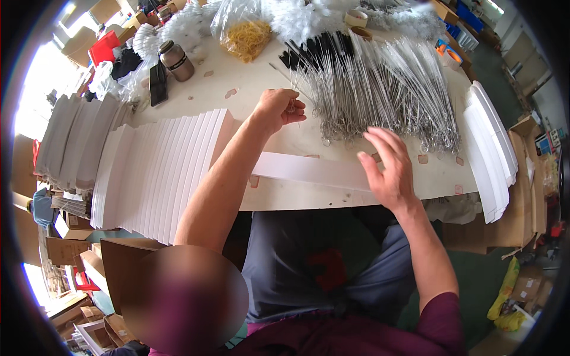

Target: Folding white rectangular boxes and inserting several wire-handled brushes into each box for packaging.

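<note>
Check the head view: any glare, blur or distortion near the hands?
Head view: strong fisheye, the table edge bows and the corners go black. Blown-out window glare at the far left rim. Right hand shows slight motion smear at the fingertips; left hand and the wire brushes are sharp. A blurred patch covers the lower left. Lighting on the table is even, shadows soft.
</note>
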Available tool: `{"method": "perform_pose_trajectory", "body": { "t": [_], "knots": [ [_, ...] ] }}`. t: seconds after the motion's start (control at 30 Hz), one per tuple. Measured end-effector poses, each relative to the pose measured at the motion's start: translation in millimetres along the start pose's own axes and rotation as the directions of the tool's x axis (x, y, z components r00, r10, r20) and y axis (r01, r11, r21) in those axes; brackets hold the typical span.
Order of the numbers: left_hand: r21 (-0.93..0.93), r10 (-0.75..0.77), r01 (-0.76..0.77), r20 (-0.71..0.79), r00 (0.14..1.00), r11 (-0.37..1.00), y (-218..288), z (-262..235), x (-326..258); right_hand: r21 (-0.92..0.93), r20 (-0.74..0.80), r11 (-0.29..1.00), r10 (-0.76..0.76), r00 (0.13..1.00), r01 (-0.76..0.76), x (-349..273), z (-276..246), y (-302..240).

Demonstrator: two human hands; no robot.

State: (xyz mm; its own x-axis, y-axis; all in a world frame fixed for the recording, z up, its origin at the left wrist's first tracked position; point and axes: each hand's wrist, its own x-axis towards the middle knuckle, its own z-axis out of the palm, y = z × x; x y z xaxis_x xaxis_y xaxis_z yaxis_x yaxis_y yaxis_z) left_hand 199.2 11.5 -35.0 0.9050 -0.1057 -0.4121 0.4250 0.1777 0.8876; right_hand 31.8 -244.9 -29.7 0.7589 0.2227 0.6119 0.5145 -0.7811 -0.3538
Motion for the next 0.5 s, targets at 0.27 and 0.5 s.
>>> {"method": "perform_pose_trajectory", "body": {
  "t": [0.27,0.5],
  "knots": [
    [0.085,0.004,-0.011,0.078,0.997,0.996,14,13,-20,-0.152,0.393,0.955,-0.179,0.902,0.256,94,81,21],
    [0.061,0.072,-0.077,0.084,0.994,0.995,13,12,-59,-0.196,0.442,0.961,-0.091,0.893,0.195,94,104,34]
  ]
}}
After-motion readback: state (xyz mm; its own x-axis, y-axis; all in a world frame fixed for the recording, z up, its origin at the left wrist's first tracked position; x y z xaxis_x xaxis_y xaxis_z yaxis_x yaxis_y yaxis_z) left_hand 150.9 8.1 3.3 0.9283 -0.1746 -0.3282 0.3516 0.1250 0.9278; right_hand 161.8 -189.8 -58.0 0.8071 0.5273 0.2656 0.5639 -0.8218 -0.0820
